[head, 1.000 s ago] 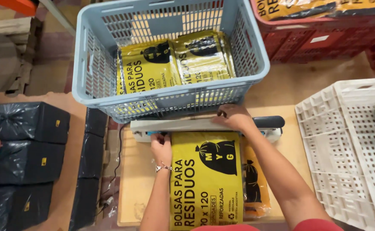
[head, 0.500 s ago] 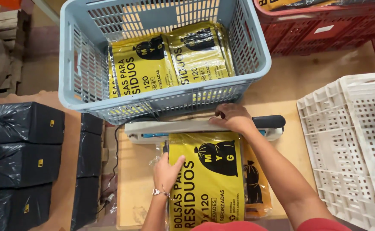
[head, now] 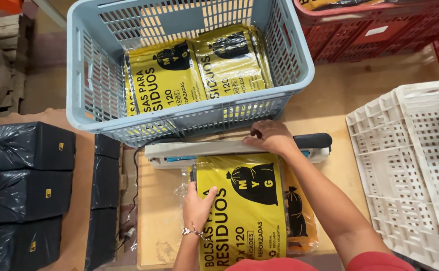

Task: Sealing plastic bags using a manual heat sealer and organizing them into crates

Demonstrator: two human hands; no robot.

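A yellow plastic packet (head: 249, 211) with black print lies on the wooden board, its top edge under the bar of a white heat sealer (head: 199, 150). My right hand (head: 272, 138) presses down on the sealer's bar near its black handle (head: 312, 140). My left hand (head: 197, 206) lies flat on the packet's left edge, fingers spread, holding it in place. A second yellow packet (head: 299, 216) shows beneath it on the right.
A pale blue slatted crate (head: 86, 90) beyond the sealer holds two yellow packets (head: 199, 70). A white crate (head: 410, 170) stands at the right, red crates (head: 380, 30) at the back right. Black wrapped bundles (head: 26, 170) lie at the left.
My left hand slid down from near the sealer to the packet's left edge. My right hand stays on the bar. The view has shifted slightly.
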